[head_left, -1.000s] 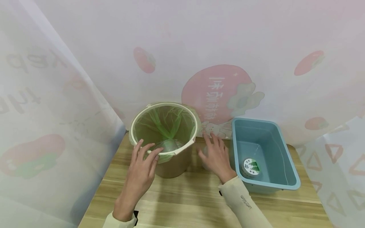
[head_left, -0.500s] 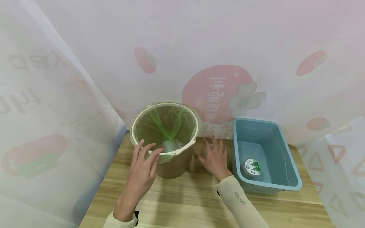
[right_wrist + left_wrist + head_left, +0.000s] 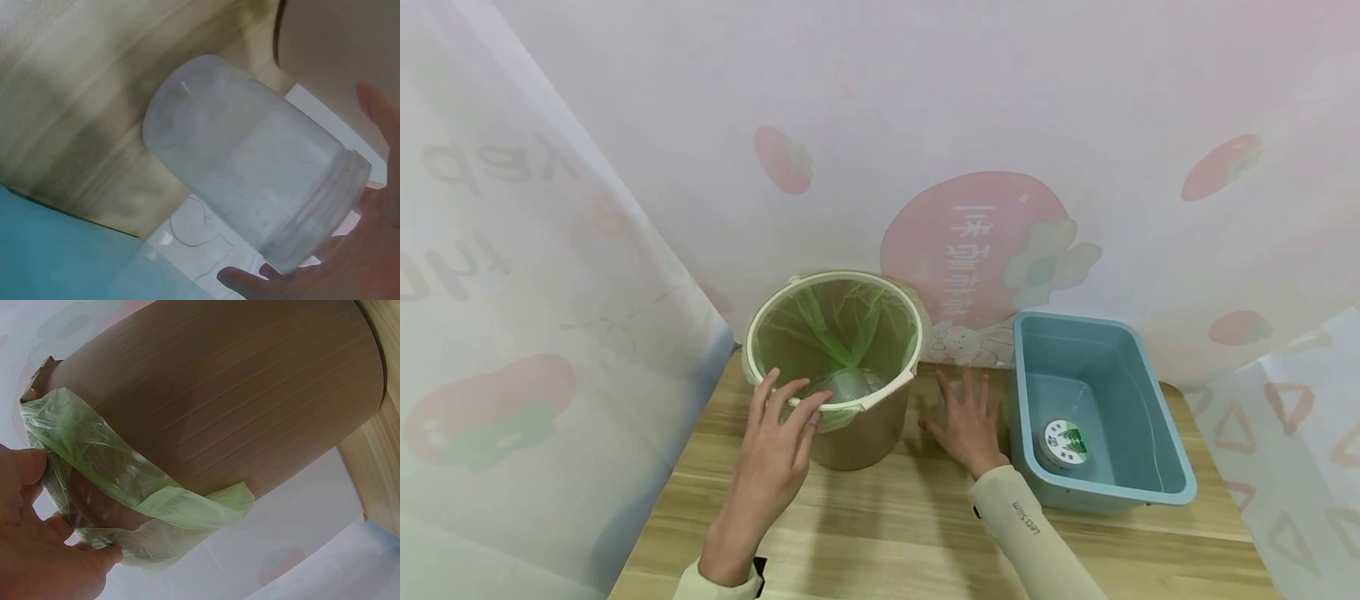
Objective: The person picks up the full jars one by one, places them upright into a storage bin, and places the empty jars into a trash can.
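A brown trash bin [image 3: 861, 437] lined with a thin green plastic bag [image 3: 835, 333] stands on the table. At its near rim my left hand [image 3: 778, 450] grips the edge, fingertips and thumb against the folded-over bag [image 3: 187, 506]. My right hand [image 3: 968, 429] hovers over a clear, wide-mouthed plastic jar [image 3: 244, 150], its fingers spread around the top end. No firm grip on the jar shows. From the head view most of the jar is hidden under that hand.
A blue plastic tub [image 3: 1105, 483] stands right of my right hand, with a round container with a white and green lid [image 3: 1064, 442] inside. Something clear lies at the bottom of the bin. A printed curtain [image 3: 850, 125] hangs behind the wooden table [image 3: 865, 542].
My right hand has shifted slightly over the jar, and its fingers are more spread. The left hand stays at the bin's rim.
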`<act>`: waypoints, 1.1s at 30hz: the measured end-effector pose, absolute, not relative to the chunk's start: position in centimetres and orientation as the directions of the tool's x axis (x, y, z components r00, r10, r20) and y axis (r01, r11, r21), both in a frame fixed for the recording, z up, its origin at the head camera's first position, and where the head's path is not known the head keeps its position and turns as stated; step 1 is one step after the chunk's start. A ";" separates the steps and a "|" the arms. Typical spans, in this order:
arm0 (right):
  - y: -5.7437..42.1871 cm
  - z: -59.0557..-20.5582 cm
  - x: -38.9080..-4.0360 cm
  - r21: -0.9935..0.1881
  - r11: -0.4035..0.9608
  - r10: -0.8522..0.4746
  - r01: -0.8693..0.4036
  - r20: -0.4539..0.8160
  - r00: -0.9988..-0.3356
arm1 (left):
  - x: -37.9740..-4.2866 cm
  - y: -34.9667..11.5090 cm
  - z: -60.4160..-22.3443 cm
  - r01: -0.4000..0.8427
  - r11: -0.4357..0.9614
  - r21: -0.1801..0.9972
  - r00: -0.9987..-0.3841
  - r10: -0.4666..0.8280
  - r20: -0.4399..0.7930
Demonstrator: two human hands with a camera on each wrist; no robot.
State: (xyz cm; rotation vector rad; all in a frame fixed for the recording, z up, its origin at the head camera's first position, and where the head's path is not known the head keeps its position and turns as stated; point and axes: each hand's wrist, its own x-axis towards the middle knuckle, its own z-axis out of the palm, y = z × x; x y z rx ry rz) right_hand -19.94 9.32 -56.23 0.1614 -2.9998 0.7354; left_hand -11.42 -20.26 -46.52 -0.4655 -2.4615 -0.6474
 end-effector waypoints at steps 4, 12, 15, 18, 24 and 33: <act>9.4 -56.7 -19.9 -0.470 0.875 -0.090 -0.115 0.075 -0.993 | -11.4 -20.2 -46.5 0.449 0.823 0.348 -0.790 0.183 0.585; 9.4 -56.9 -20.1 -0.490 0.866 -0.056 -0.101 0.105 -0.993 | -11.4 -20.2 -46.5 0.447 0.825 0.345 -0.787 0.180 0.590; 9.4 -56.8 -20.0 -0.491 0.865 -0.054 -0.104 0.115 -0.992 | -11.4 -20.2 -46.5 0.448 0.825 0.343 -0.785 0.180 0.593; 9.3 -56.7 -19.9 -0.495 0.864 -0.053 -0.097 0.102 -0.993 | -11.4 -20.2 -46.5 0.448 0.825 0.344 -0.784 0.177 0.595; 9.3 -56.0 -19.4 -0.488 0.869 -0.053 -0.085 0.080 -0.995 | -11.4 -20.2 -46.6 0.447 0.827 0.340 -0.784 0.179 0.594; 9.5 -54.5 -18.8 -0.463 0.880 -0.068 -0.109 0.104 -0.992 | -11.5 -20.2 -46.6 0.450 0.822 0.349 -0.783 0.176 0.596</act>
